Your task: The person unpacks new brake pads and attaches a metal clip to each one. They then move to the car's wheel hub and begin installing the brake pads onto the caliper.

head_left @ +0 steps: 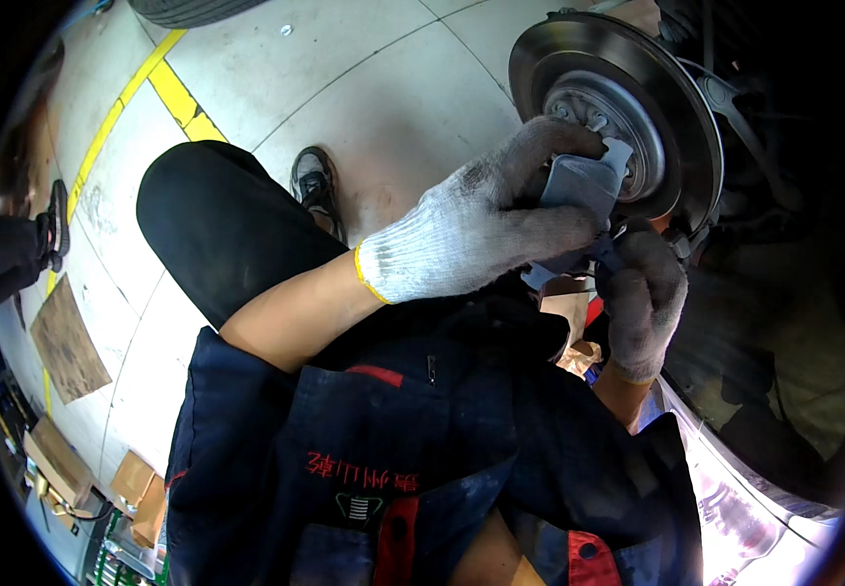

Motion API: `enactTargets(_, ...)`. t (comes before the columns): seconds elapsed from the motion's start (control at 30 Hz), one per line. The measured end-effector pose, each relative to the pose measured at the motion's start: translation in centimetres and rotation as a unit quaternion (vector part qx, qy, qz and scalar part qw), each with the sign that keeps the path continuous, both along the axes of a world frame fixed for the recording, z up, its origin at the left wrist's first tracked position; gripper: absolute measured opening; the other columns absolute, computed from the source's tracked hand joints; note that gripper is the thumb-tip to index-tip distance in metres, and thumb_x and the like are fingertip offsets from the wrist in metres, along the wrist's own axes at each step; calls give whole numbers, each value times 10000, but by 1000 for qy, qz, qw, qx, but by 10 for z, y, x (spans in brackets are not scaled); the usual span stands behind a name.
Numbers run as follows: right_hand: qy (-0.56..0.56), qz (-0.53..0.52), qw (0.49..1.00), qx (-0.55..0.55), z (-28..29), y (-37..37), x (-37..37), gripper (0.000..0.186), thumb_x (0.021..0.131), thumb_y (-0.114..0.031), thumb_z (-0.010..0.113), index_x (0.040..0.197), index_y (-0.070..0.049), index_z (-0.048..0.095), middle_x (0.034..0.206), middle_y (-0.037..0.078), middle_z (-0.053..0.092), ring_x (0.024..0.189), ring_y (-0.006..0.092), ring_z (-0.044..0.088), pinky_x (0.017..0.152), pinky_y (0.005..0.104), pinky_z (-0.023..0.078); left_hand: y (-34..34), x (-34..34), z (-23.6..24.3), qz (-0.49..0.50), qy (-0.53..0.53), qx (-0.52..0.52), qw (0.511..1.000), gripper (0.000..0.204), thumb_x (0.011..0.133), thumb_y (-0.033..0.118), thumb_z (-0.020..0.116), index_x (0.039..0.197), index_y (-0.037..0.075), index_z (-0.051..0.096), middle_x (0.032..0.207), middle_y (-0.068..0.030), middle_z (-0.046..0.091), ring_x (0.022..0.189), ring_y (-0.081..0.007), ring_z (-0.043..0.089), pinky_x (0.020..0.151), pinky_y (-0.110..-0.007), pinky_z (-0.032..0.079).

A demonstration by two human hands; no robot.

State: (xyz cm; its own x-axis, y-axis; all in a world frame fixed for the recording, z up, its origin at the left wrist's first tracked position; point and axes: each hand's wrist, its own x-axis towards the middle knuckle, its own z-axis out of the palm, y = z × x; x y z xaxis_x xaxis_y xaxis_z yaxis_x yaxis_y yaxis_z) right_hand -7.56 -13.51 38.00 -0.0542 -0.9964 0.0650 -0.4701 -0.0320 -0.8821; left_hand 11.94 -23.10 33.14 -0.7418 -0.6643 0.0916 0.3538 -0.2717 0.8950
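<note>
Beside a bare brake disc (672, 127), my gloved left hand (486, 220) grips a flat grey plate that looks like a brake pad (582, 184). Its thumb and fingers close on the pad from the left. My right hand (642, 303), also gloved, is curled at the pad's lower end. Its fingertips are closed on that end, where a small dark piece shows, too shaded to make out. The far side of the pad is hidden. Both white knit gloves are soiled grey at the fingers.
Suspension arms (750, 127) stand behind the disc, in a dark wheel well. At lower right is a glossy car body panel (735, 498). Crumpled brown paper (576, 356) lies below my hands. A tire (193, 8), cardboard (69, 340), boxes (134, 479) and another person's shoe (58, 225) are farther off.
</note>
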Motion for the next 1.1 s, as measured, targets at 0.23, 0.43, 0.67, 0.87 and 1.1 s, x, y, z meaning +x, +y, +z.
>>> enactTargets(0.23,178,43,982,-49,3,-10,8,195,613,-2,643,807,12,628,826,146,598,755,275,612,640,330,494,2,7,10,56,-100,-228,967,688,753,75,795,1350,57,452,1251,-115,564,1137,-224,587,938,-341,492)
enactTargets(0.43,184,-31,982,-18,18,-4,20,347,551,-1,788,875,-14,664,978,123,622,739,189,653,601,285,530,-3,2,5,36,13,-287,957,635,747,2,788,1315,27,505,1273,-130,571,1160,-248,588,963,-359,499)
enactTargets(0.67,128,-30,988,-86,12,-2,15,569,508,-48,866,1045,-57,679,1047,105,623,778,196,672,612,291,548,-6,4,9,7,22,-238,971,629,702,3,820,1267,8,544,1288,-142,575,1165,-255,590,969,-372,504)
enactTargets(0.87,194,-22,970,-142,15,-2,13,612,503,-62,876,1081,-80,676,1058,104,622,860,230,669,670,309,553,-8,3,12,19,11,-244,969,700,648,57,867,1265,10,541,1280,-141,581,1153,-252,595,948,-366,516)
enactTargets(1.1,148,-50,976,-150,12,-1,18,549,561,-95,863,1075,-65,674,1049,108,616,840,211,654,673,301,541,4,1,8,66,20,-218,973,664,679,66,849,1267,32,542,1237,-124,588,1130,-240,595,945,-356,499)
